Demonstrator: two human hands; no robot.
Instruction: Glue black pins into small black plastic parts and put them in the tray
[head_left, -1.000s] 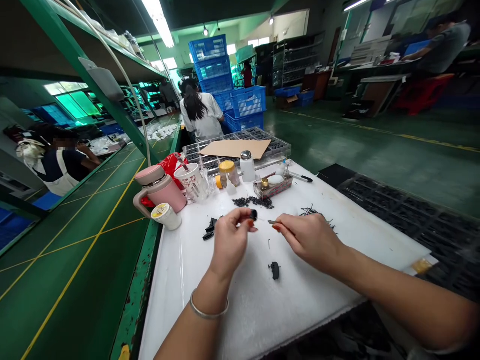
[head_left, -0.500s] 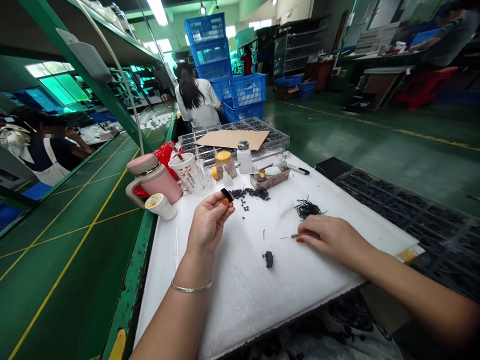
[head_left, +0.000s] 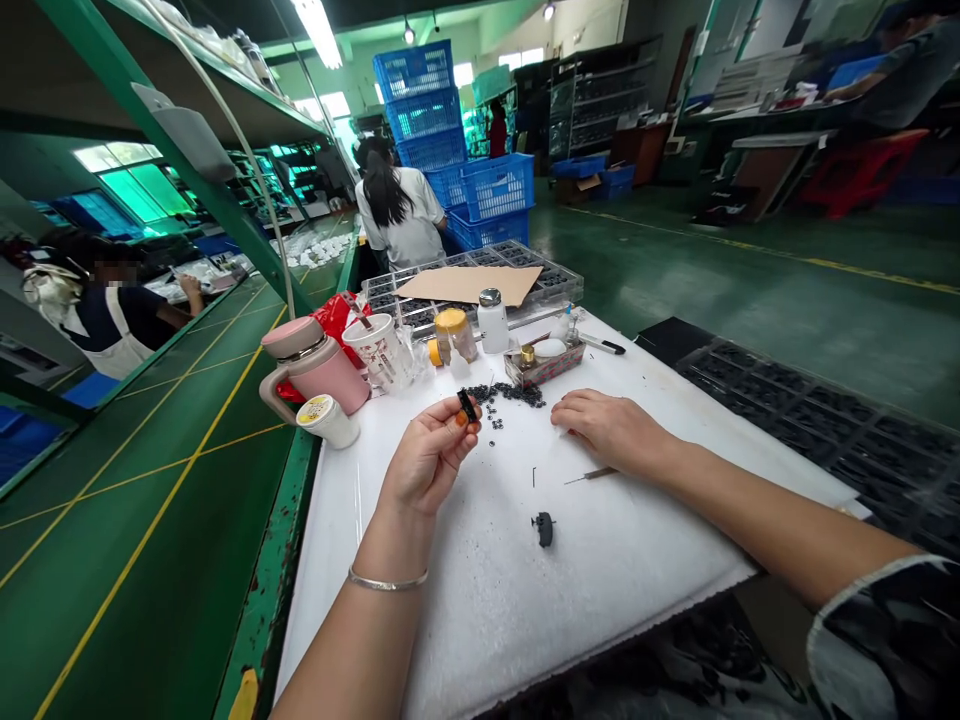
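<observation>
My left hand [head_left: 429,462] pinches a small black plastic part [head_left: 467,405] between thumb and fingertips, just in front of a heap of tiny black rings [head_left: 504,394]. A few loose rings lie scattered beside that heap. My right hand [head_left: 611,425] rests on the white foam bench top [head_left: 480,600] with nothing visible in it. Its fingers lie close together, and the bundle of black pins seems hidden beneath it. A thin metal-tipped pick [head_left: 592,474] lies just below that hand. Another black part [head_left: 544,528] sits on the foam, with a short wire [head_left: 534,476] above it.
Behind the hands stand a pink tumbler [head_left: 315,365], a white cup [head_left: 379,350], a yellow-lidded jar [head_left: 454,335], a white bottle [head_left: 493,320] and a small tray [head_left: 544,365]. A clear compartment tray [head_left: 472,285] lies beyond. A black grid tray [head_left: 810,425] flanks the bench on the right.
My right hand has let go of the pick, leaving it on the foam, and has moved left and forward over the pins. My left hand still holds the black part.
</observation>
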